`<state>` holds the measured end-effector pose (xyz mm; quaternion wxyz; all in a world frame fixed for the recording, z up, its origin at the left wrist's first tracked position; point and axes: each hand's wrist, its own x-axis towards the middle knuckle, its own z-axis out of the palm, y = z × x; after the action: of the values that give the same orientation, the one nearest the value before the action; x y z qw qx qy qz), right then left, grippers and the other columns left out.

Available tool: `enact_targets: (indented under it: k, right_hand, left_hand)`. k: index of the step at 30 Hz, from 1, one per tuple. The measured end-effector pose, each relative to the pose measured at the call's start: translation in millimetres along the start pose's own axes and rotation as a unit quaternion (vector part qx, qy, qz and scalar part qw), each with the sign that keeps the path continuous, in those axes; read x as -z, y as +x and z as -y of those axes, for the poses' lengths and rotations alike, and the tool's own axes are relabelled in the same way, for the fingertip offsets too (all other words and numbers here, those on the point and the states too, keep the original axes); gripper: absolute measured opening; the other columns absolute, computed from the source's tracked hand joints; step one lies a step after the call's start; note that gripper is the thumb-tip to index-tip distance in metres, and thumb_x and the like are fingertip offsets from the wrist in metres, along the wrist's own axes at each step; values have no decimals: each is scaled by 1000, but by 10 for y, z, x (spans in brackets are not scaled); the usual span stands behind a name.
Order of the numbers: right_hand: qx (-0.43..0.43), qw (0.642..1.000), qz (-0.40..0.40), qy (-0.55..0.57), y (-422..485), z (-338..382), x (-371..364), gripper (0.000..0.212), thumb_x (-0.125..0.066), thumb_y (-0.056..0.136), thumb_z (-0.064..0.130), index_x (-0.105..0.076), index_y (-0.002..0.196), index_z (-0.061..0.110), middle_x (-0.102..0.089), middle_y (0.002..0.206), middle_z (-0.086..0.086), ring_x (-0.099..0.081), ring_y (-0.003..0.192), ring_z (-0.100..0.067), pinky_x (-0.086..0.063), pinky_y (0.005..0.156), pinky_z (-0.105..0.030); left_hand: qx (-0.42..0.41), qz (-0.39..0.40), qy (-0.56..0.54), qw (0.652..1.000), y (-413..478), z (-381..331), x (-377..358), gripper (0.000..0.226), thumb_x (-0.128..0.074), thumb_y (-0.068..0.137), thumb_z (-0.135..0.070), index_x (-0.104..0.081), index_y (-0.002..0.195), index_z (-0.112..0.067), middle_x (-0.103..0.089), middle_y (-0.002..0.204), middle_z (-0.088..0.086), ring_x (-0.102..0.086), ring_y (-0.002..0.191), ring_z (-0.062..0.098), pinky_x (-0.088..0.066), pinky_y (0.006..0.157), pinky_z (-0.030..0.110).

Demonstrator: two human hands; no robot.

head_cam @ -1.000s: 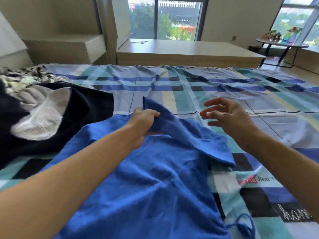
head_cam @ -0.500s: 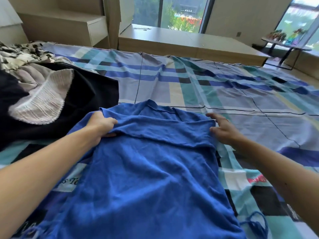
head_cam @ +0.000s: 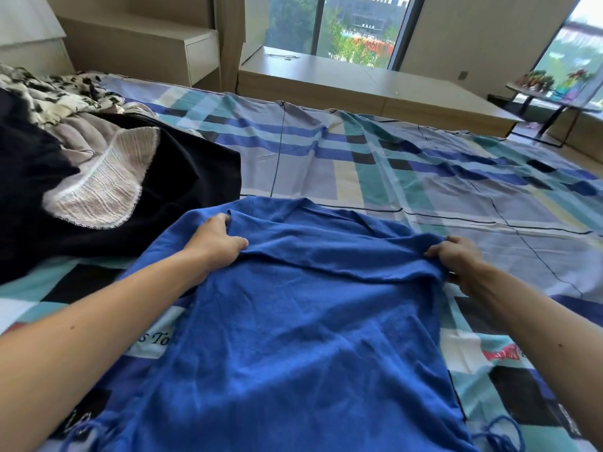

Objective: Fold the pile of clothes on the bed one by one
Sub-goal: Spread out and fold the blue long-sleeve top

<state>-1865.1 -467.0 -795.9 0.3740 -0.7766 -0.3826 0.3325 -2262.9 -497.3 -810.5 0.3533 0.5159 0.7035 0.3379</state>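
In the head view, we have the blue garment (head_cam: 293, 337) lying flat on the bed (head_cam: 424, 177) right in front of us, its lower hem near the bottom of the picture and its upper part turned down into a band across the chest. A second ago our left hand (head_cam: 217, 244) was holding a raised flap of this cloth near the middle while our right hand (head_cam: 456, 259) hung spread in the air, touching nothing; now both hands are on the garment, one at each end of that turned-down band. The left hand's fingers are curled into the cloth at the left end, thumb on top, and the right hand pinches the right end, bunching it a little. Between them the fold edge runs fairly straight, and the flap that stood up before now lies down. We judge that the first fold of this piece is being set and evened, not finished: the body below is not yet folded. To the left, well apart from the hands, the rest of the pile waits: a black garment (head_cam: 182, 177) with a white lace piece (head_cam: 98, 197) on it, and a black-and-white patterned cloth (head_cam: 49, 93) behind, so most of the task remains ahead of us
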Motion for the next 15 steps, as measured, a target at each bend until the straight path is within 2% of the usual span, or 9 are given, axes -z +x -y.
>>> enact_targets:
  k: [1,3,5,7,9,10,11,13,15]
  right_hand:
    - [3,1000,-21,-19,-13,-46,21,17,-68,80,-4,-63,88,10,-58,69,-11,-51,50,-21,-39,35,-20]
    - [-1,999,13,-40,-61,-112,44,13,-74,78,2,-63,80,8,-54,59,-9,-47,40,-19,-32,31,-17]
    - [-14,998,48,-46,-107,-73,52,18,-81,76,18,-64,75,12,-58,65,-7,-51,50,-19,-34,41,-21]
    - [-8,999,43,-33,-61,30,42,22,-81,79,31,-66,76,14,-63,75,-4,-56,61,-17,-37,50,-23]
    - [40,998,34,-44,45,121,-1,21,-76,85,32,-65,81,14,-62,80,-6,-53,65,-15,-36,53,-25]
    - [74,994,30,-69,103,153,-30,20,-75,86,31,-65,85,13,-61,81,-6,-52,66,-15,-35,54,-26]
    - [106,989,29,-101,150,177,-65,21,-76,86,30,-65,90,13,-60,82,-5,-51,69,-16,-35,55,-27]
    - [138,978,49,-151,234,205,-153,25,-81,81,26,-64,96,14,-58,83,-3,-53,75,-18,-40,62,-28]
    - [138,970,81,-184,323,226,-255,24,-84,79,20,-67,93,12,-61,80,-6,-56,76,-22,-45,71,-29]
  left_hand:
    - [3,10,-8,1000,-1,12,-15,28,-69,85,-12,-57,110,-11,-71,105,12,-69,98,31,-55,93,49]
    - [8,10,12,1000,1,17,-45,38,-68,86,-17,-56,122,-12,-71,111,10,-68,101,29,-54,95,45]
    - [0,-24,53,998,-2,13,-78,48,-69,87,-26,-51,130,-15,-68,119,6,-64,107,25,-50,96,37]
    - [-16,-54,57,997,-23,4,-112,62,-69,89,-30,-41,144,-19,-65,123,4,-60,114,24,-45,91,29]
    - [-42,-63,46,996,-70,-9,-130,80,-69,90,-25,-24,157,-27,-63,103,1,-61,104,18,-39,83,18]
    - [-54,-58,50,996,-84,-13,-130,81,-68,90,-23,-24,158,-30,-64,94,1,-61,93,16,-39,80,15]
    - [-67,-45,65,995,-85,-13,-129,73,-68,90,-21,-34,154,-31,-66,93,0,-61,86,14,-40,80,16]
    - [-80,-15,102,991,-75,-9,-120,43,-68,89,-21,-63,132,-27,-72,104,-1,-65,88,15,-42,83,19]
    - [-81,-4,104,991,-69,6,-111,27,-70,89,-22,-71,116,-21,-70,113,-4,-64,100,13,-42,89,20]
